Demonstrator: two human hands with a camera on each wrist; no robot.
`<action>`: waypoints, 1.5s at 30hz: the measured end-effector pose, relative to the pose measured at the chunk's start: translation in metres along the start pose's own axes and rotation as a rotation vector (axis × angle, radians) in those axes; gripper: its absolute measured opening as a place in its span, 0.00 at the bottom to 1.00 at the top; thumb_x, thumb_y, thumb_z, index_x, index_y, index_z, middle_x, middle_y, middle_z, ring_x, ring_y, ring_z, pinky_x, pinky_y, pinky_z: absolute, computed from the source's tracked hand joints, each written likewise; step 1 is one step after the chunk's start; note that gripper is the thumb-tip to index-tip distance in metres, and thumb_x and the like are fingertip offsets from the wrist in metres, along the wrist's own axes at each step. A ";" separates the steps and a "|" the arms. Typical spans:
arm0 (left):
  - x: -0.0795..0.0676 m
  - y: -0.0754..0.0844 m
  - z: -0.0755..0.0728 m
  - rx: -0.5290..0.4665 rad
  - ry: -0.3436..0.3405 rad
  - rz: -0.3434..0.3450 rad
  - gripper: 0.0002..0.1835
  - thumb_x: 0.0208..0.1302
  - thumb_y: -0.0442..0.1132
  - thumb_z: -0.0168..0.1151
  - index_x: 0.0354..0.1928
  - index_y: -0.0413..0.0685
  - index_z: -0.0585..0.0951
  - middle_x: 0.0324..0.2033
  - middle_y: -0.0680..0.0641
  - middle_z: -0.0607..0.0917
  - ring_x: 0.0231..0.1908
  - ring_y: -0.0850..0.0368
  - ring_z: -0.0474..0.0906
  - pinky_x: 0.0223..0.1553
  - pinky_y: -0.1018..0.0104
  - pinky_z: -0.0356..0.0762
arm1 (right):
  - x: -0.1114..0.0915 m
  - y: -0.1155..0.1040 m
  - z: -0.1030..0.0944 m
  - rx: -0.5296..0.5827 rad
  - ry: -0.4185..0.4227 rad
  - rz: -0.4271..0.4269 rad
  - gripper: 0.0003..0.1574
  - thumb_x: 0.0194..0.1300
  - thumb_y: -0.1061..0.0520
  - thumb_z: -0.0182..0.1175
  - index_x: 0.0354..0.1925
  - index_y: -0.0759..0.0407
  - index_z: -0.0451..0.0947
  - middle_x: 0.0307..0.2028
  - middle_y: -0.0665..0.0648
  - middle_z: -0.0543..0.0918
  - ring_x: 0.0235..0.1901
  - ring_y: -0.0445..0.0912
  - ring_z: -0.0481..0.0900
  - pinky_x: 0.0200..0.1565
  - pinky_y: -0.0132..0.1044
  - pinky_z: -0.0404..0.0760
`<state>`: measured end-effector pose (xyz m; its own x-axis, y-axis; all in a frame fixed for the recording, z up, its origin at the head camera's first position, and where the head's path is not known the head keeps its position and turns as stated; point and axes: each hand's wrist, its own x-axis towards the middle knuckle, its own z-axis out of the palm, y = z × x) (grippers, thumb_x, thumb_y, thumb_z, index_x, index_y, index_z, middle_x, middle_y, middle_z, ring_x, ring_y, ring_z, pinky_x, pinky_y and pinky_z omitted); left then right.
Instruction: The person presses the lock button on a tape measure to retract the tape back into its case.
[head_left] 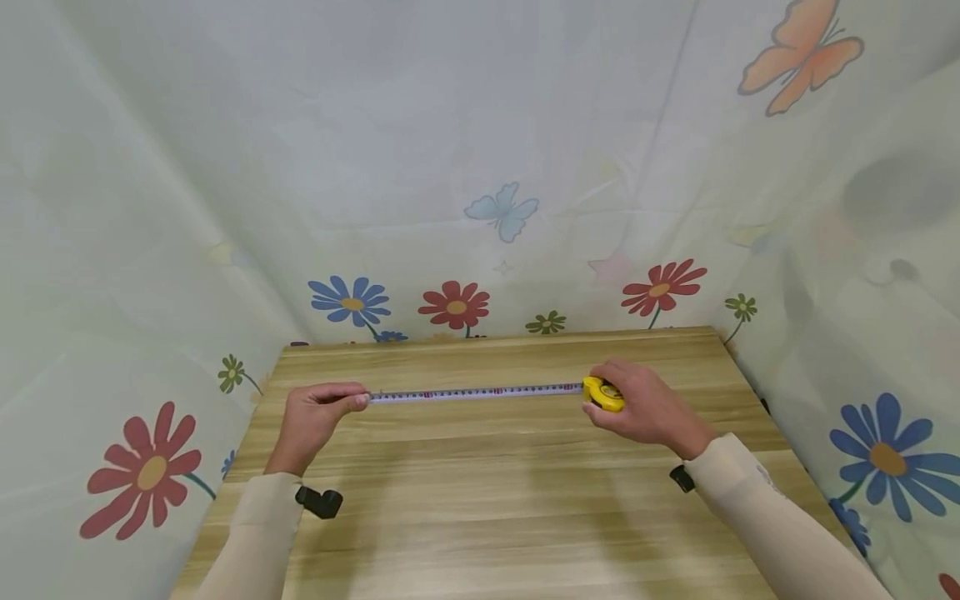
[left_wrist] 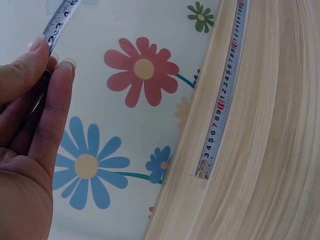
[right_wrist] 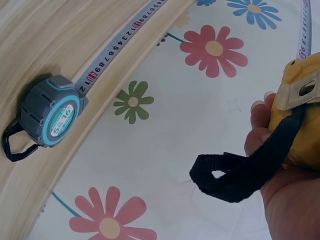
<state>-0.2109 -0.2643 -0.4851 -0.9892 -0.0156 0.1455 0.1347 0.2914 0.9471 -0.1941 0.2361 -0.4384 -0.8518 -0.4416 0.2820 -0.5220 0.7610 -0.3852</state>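
A yellow tape measure [head_left: 603,394] is gripped in my right hand [head_left: 648,410], its blade [head_left: 472,393] drawn out level to the left. Between thumb and fingers, my left hand [head_left: 318,417] pinches the free end of that blade. A black wrist strap [right_wrist: 235,175] hangs from the yellow case in the right wrist view. A second tape measure, grey and teal [right_wrist: 52,112], lies on the table there with its blade [right_wrist: 112,52] pulled out. The left wrist view shows the metal end hook [left_wrist: 202,170] of this second blade. From the head, the grey case is hidden.
The wood-grain table [head_left: 480,492] ends at a back edge close beyond the tapes. White cloth walls [head_left: 480,108] printed with flowers and butterflies stand behind and at both sides. Black wrist cameras [head_left: 320,502] sit at both cuffs.
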 end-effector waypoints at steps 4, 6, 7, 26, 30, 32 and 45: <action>-0.001 0.000 0.001 0.006 -0.001 0.000 0.18 0.61 0.44 0.78 0.48 0.38 0.90 0.36 0.64 0.92 0.40 0.68 0.89 0.44 0.73 0.87 | -0.001 -0.001 0.001 -0.008 0.004 0.002 0.21 0.60 0.48 0.74 0.48 0.55 0.82 0.35 0.46 0.79 0.32 0.38 0.73 0.35 0.31 0.77; -0.002 0.000 0.001 0.014 0.002 -0.001 0.18 0.61 0.44 0.77 0.48 0.39 0.90 0.37 0.64 0.92 0.40 0.68 0.89 0.45 0.73 0.87 | 0.000 -0.001 0.001 -0.008 0.008 0.003 0.21 0.60 0.48 0.74 0.48 0.55 0.82 0.35 0.46 0.79 0.32 0.38 0.73 0.35 0.31 0.77; -0.002 0.000 0.001 0.015 0.004 -0.001 0.18 0.61 0.45 0.77 0.48 0.40 0.91 0.37 0.63 0.92 0.40 0.68 0.89 0.45 0.73 0.87 | 0.000 -0.001 0.001 -0.008 0.009 0.001 0.21 0.61 0.48 0.74 0.48 0.56 0.82 0.35 0.46 0.79 0.32 0.38 0.73 0.35 0.31 0.77; -0.002 0.005 0.004 -0.024 -0.016 0.008 0.17 0.62 0.42 0.77 0.47 0.36 0.90 0.39 0.59 0.93 0.41 0.68 0.88 0.45 0.74 0.87 | 0.001 -0.002 0.002 -0.011 -0.002 0.003 0.21 0.62 0.49 0.73 0.49 0.56 0.82 0.36 0.47 0.80 0.32 0.38 0.73 0.35 0.32 0.78; -0.002 0.005 0.005 -0.026 -0.019 0.016 0.17 0.62 0.42 0.77 0.47 0.36 0.90 0.39 0.60 0.93 0.41 0.68 0.88 0.45 0.73 0.87 | 0.002 -0.003 0.002 -0.012 0.000 0.001 0.20 0.62 0.48 0.73 0.49 0.56 0.82 0.36 0.47 0.80 0.32 0.38 0.73 0.35 0.32 0.78; -0.002 0.004 0.005 -0.028 -0.021 0.019 0.17 0.62 0.41 0.77 0.47 0.36 0.90 0.39 0.60 0.93 0.41 0.68 0.89 0.45 0.73 0.87 | 0.002 -0.003 0.002 -0.012 0.000 0.000 0.20 0.62 0.48 0.73 0.48 0.56 0.82 0.36 0.47 0.80 0.32 0.38 0.73 0.35 0.32 0.78; -0.001 0.007 0.007 -0.021 -0.020 0.005 0.20 0.62 0.41 0.77 0.49 0.31 0.88 0.37 0.64 0.92 0.40 0.68 0.88 0.45 0.73 0.87 | 0.003 -0.003 0.003 -0.005 -0.001 -0.007 0.21 0.62 0.48 0.72 0.49 0.57 0.82 0.36 0.47 0.81 0.32 0.37 0.73 0.35 0.32 0.78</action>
<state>-0.2094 -0.2558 -0.4808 -0.9895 0.0047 0.1445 0.1404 0.2712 0.9522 -0.1951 0.2311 -0.4388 -0.8479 -0.4477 0.2841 -0.5282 0.7598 -0.3791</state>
